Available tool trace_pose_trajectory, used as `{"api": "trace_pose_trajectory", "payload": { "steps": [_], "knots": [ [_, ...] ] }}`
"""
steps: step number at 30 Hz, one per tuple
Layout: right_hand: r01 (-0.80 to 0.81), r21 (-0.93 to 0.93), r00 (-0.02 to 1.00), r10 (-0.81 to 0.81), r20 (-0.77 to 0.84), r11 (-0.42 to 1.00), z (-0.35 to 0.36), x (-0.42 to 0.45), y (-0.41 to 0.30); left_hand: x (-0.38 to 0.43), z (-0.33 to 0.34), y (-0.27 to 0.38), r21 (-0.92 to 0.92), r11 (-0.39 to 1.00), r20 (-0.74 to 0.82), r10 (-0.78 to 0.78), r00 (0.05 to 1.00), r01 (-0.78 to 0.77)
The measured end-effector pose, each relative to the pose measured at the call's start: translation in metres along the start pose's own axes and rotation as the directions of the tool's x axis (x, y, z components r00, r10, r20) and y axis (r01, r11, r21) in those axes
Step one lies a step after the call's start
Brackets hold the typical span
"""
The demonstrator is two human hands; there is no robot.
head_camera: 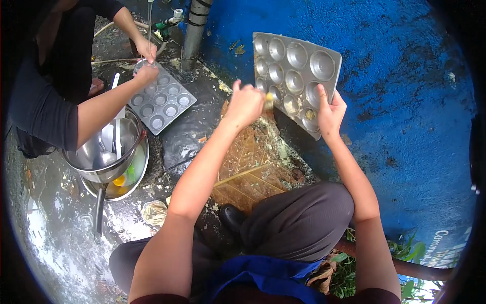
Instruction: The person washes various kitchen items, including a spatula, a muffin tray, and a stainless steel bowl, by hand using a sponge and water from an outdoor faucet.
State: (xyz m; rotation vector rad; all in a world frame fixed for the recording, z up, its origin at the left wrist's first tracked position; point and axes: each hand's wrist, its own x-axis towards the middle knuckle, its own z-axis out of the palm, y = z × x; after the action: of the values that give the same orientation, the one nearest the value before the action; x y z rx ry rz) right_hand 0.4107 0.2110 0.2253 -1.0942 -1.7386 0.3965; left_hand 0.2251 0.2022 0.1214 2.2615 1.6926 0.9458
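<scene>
My right hand (331, 114) grips the lower right edge of a metal muffin tin (287, 70), which is held up on a tilt with its cups facing me. Pale crumbs and residue cling in several lower cups. At the tin's lower left edge, my left hand (246, 103) is closed around a small thing whose yellow end (269, 97) shows; what it is, I cannot tell. Below the tin, a large brown dry leaf (246, 163) lies on the wet ground, with pale bits scattered about it.
At left, a co-worker's hands (147, 62) hold something under running water above another muffin tin (160, 99). Nearby, a steel saucepan (100, 167) with utensils rests on a metal basin (146, 159). A grey pipe (192, 38) stands by the blue wall (398, 114).
</scene>
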Motion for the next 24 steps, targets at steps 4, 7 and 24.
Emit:
{"api": "trace_pose_trajectory", "payload": {
  "steps": [4,7,24],
  "knots": [
    [-0.013,0.106,0.998,0.020,-0.066,0.994,0.002,0.006,-0.005,-0.019,0.032,-0.024,-0.068,0.997,-0.600,-0.013,0.800,-0.035],
    [-0.096,0.097,0.993,0.103,-0.061,0.991,0.007,0.008,-0.010,-0.068,0.079,-0.064,0.099,0.946,-0.024,-0.309,0.951,0.310],
    [-0.224,-0.104,0.971,0.212,-0.110,0.969,0.080,0.007,-0.069,-0.111,0.094,-0.169,-0.707,-0.268,0.696,-0.427,0.577,0.655]
  ]
}}
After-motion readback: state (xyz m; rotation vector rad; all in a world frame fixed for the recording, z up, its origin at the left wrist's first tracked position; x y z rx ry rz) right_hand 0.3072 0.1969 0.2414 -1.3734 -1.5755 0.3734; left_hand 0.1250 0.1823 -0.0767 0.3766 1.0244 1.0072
